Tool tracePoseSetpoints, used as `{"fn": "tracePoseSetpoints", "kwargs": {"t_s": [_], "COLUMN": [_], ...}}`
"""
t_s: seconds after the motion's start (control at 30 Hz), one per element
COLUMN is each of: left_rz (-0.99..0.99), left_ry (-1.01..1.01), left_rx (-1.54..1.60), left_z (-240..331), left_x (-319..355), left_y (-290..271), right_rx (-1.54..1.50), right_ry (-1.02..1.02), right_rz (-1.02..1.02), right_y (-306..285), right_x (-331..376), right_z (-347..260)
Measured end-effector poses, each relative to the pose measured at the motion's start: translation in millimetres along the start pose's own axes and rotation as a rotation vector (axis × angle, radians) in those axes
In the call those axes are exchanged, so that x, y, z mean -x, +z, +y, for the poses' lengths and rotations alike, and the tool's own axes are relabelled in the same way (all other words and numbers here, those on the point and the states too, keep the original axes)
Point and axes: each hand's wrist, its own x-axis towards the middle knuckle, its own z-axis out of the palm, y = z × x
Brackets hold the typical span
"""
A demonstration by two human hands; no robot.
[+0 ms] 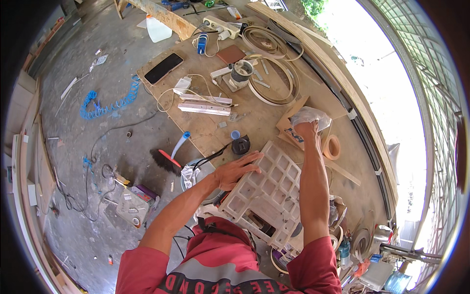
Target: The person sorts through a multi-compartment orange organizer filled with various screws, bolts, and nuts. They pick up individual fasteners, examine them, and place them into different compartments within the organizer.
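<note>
My left hand [238, 172] is at the upper left edge of a pale, translucent plastic compartment organizer [268, 182], its fingers lying over the rim and gripping it. The organizer slants between my forearms in front of my body, and a dark gap shows in its lower part. Farther out, my right hand [306, 129] is closed on a crumpled clear plastic bag [313, 116] at the mouth of an open cardboard box [290, 132]. The bag and the box flap partly hide my fingers, and I cannot make out what the bag contains.
On the wooden table lie a phone [164, 68], a white charger [182, 85], a trim router [241, 73], coiled edge banding [274, 81] and a tape roll [331, 147]. Left of the table are a brush [166, 160] and a coiled blue air hose [110, 111] on the floor.
</note>
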Motion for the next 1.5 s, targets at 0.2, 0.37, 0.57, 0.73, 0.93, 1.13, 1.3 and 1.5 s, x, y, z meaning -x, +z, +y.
{"fn": "tracePoseSetpoints", "kwargs": {"t_s": [0.2,0.37,0.57,0.73,0.93,1.13,1.3,1.5], "left_rz": [-0.007,0.015,-0.005,-0.023,-0.018,-0.021,-0.033,-0.006], "left_ry": [-0.031,-0.006,-0.028,-0.048,-0.041,-0.058,-0.045,-0.071], "left_rx": [-0.006,0.012,0.002,0.009,0.006,0.001,0.013,-0.018], "left_z": [-3.3,-2.1,2.1,1.3,-1.7,8.0,8.3,7.0], "left_x": [4.8,5.5,0.5,0.6,1.5,0.8,-10.5,5.2], "left_y": [3.1,3.2,1.4,-0.7,1.2,-5.3,2.3,-5.4], "right_rx": [0.002,0.014,0.088,0.064,-0.076,0.029,0.224,0.066], "right_ry": [-0.103,-0.011,0.015,-0.085,-0.053,-0.128,-0.153,-0.279], "right_rz": [0.045,-0.045,-0.277,-0.112,-0.073,-0.072,-0.194,-0.162], "right_y": [-2.8,8.9,7.9,-2.2,-16.6,-4.0,24.0,6.2], "right_x": [6.0,20.6,15.0,13.5,21.0,14.4,13.6,11.0], "right_z": [-1.6,8.0,18.6,-1.1,-6.9,-5.3,47.4,5.8]}}
